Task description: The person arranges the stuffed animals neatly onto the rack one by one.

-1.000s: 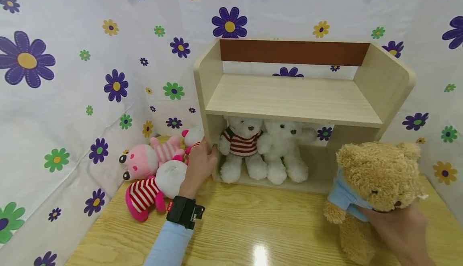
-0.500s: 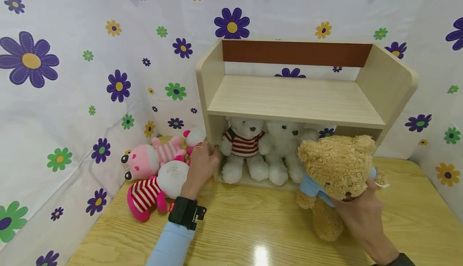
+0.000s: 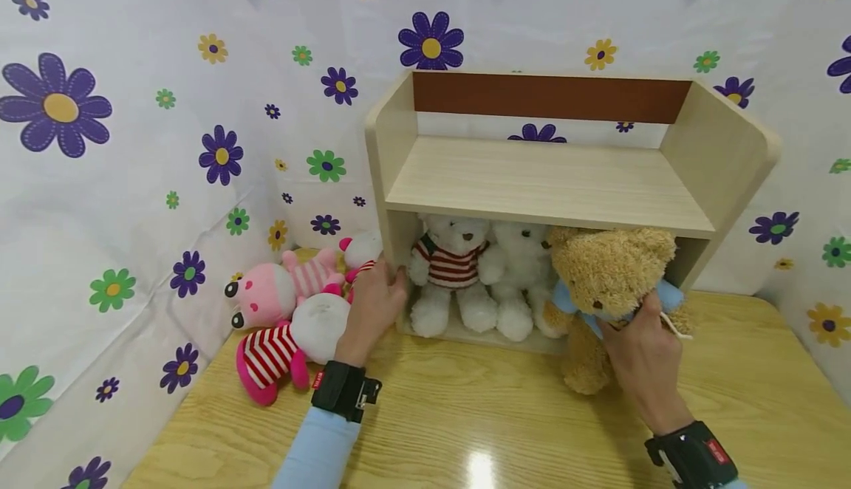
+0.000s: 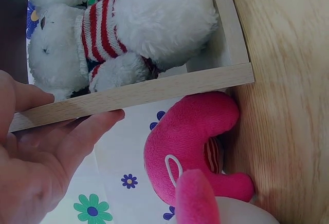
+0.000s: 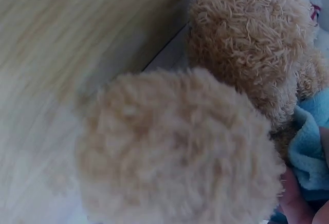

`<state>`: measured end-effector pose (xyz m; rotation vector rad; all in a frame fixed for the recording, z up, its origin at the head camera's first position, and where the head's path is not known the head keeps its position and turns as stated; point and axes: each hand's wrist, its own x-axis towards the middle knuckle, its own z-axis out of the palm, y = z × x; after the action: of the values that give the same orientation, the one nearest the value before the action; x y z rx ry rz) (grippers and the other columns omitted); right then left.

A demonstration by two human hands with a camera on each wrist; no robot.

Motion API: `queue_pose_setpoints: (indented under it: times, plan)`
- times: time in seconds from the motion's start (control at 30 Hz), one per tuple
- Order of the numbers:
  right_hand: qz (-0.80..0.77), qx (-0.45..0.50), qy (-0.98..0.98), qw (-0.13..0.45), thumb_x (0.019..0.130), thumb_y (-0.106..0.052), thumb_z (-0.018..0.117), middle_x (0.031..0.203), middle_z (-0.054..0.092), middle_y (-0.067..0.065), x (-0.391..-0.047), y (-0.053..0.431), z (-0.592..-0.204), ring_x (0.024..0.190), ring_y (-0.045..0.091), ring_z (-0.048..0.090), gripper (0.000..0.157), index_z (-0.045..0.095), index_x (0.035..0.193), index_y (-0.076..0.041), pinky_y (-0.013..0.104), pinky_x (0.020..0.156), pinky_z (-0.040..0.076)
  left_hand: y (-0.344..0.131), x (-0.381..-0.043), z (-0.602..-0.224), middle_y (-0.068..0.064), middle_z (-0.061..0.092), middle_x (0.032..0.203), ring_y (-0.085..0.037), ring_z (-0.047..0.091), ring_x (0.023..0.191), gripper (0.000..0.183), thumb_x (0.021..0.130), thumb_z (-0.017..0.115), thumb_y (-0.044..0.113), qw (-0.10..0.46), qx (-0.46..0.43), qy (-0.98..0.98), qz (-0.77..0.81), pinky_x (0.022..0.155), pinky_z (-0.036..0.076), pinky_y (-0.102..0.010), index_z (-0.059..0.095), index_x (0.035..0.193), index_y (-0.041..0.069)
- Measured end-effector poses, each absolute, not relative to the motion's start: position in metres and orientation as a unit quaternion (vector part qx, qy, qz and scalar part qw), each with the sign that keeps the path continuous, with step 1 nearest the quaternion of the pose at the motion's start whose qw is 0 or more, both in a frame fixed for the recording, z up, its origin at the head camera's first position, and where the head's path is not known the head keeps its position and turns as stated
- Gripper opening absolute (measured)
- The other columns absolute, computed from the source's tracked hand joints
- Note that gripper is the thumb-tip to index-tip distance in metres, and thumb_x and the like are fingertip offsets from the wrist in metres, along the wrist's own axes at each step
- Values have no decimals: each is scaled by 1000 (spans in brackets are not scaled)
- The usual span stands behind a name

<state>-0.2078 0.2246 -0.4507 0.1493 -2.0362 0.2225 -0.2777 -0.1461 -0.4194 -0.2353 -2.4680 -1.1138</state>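
Observation:
In the head view, a tan teddy bear (image 3: 608,267) in a blue top is held upright at its chest by my right hand (image 3: 645,371), in front of the lower right opening of a pale wooden shelf (image 3: 552,179). Two white teddy bears sit inside: one in a red-striped sweater (image 3: 455,267), and a plain one (image 3: 521,252) partly covered by the tan bear. My left hand (image 3: 372,308) grips the shelf's left side panel. The left wrist view shows that panel's edge (image 4: 169,88) between thumb and fingers. Tan fur and the blue top (image 5: 308,152) fill much of the right wrist view.
Left of the shelf, several plush toys lie on the wooden table (image 3: 432,415): a pink one with big eyes (image 3: 259,297), a red-striped one with a white head (image 3: 272,356), and another behind my left hand (image 3: 362,249). A flowered cloth (image 3: 166,216) hangs behind.
My right hand has carried the tan bear leftward and away from me, from the table's right side to the shelf's lower opening. My left hand keeps its grip on the panel.

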Motion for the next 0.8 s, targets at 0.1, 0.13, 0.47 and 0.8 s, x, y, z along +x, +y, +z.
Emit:
queue_pose_setpoints:
  times: [0.1, 0.13, 0.47, 0.8]
  plan:
    - [82, 54, -844, 527, 100, -35, 63, 68, 56, 27, -216, 221, -452, 43, 40, 54, 64, 37, 133, 13, 52, 37, 44, -146, -278, -419, -28, 74, 104, -40, 74, 89, 30, 100, 58, 19, 212, -79, -889, -398, 77, 60, -55, 62, 121, -2]
    - [81, 51, -845, 526, 98, -31, 68, 66, 55, 27, -218, 220, -452, 42, 40, 53, 65, 36, 133, 13, 52, 37, 44, -146, -278, -420, -27, 74, 102, -40, 74, 88, 29, 100, 58, 19, 212, -79, -889, -397, 76, 60, -54, 62, 120, -2]
    - [161, -15, -884, 439, 88, -11, 79, 53, 50, 24, -236, 204, -451, 32, 27, 38, 86, 21, 146, 15, 38, 32, 28, -146, -279, -419, -26, 74, 101, -29, 69, 76, 33, 100, 57, 20, 195, -78, -890, -404, 66, 59, -47, 62, 124, -3]
    - [265, -55, -904, 332, 97, -15, 69, 94, 62, 44, -269, 199, -449, 56, 51, 61, 86, 10, 153, 14, 56, 45, 42, -145, -278, -421, -27, 74, 99, -35, 73, 78, 31, 99, 59, 17, 215, -80, -886, -403, 69, 61, -51, 61, 123, -2]
